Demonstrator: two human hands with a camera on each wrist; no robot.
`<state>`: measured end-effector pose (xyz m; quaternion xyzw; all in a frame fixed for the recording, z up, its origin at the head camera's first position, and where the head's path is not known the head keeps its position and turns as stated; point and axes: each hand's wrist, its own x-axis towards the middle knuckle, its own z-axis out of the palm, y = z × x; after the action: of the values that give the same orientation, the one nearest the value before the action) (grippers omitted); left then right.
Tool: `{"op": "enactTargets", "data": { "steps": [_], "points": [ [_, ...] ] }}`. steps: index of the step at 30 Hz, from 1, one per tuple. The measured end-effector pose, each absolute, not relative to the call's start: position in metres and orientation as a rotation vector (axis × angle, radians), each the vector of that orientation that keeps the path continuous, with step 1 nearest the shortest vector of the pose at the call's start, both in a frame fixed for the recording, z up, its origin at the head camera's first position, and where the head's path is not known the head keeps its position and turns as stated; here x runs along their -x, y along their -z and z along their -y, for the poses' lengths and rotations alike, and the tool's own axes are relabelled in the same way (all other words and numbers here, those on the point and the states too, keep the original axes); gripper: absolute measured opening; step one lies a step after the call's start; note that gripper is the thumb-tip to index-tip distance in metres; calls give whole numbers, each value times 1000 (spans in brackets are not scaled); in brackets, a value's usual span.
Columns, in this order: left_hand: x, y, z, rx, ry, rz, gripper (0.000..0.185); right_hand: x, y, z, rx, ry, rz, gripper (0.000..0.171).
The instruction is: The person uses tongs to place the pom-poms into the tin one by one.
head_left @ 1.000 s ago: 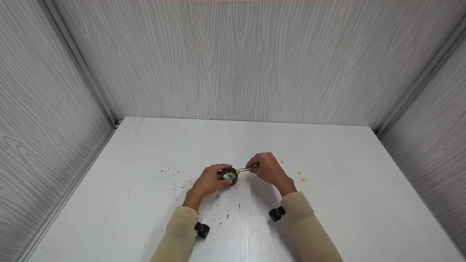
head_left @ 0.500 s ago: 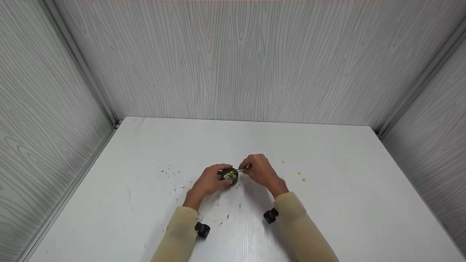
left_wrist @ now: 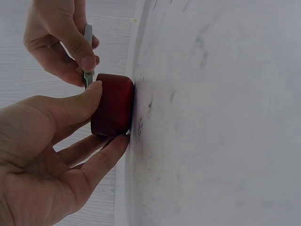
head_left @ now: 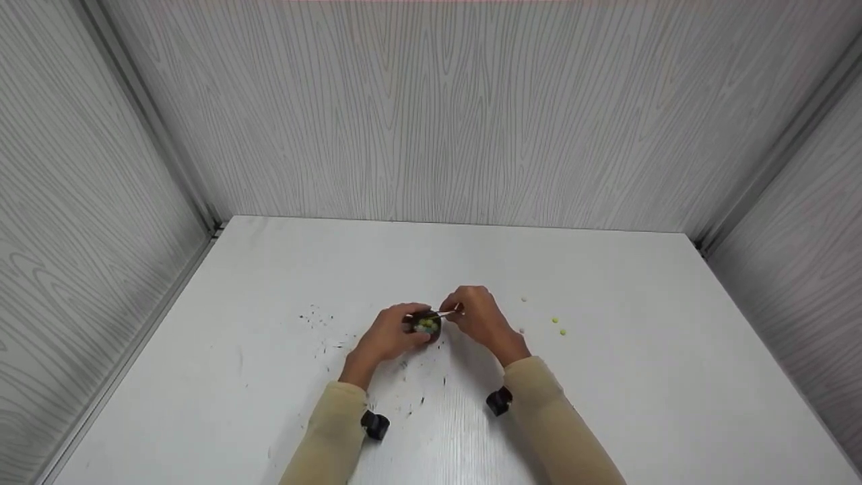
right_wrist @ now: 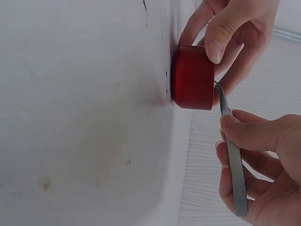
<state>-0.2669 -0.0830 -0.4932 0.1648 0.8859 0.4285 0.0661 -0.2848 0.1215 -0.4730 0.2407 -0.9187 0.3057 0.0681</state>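
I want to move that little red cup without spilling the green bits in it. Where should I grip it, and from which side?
Probably grip the small red cup by its straight outer wall, thumb and fingers on opposite sides, coming in level with the table. It stands upright with its open top full of green pellets, so avoid the rim. The left hand already holds it so; the right hand holds tweezers at the rim.

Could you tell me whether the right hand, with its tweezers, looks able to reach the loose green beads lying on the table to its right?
Probably yes: the green beads lie on bare table beside the right hand, with nothing between.
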Motion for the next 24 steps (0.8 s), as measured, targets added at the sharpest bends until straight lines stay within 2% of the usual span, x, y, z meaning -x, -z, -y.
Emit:
{"op": "enactTargets", "data": {
  "steps": [24],
  "points": [
    [267,495,84,-462,-1358,-2603,49,281,464,-169,-607,-992,2792,15]
  ]
}}
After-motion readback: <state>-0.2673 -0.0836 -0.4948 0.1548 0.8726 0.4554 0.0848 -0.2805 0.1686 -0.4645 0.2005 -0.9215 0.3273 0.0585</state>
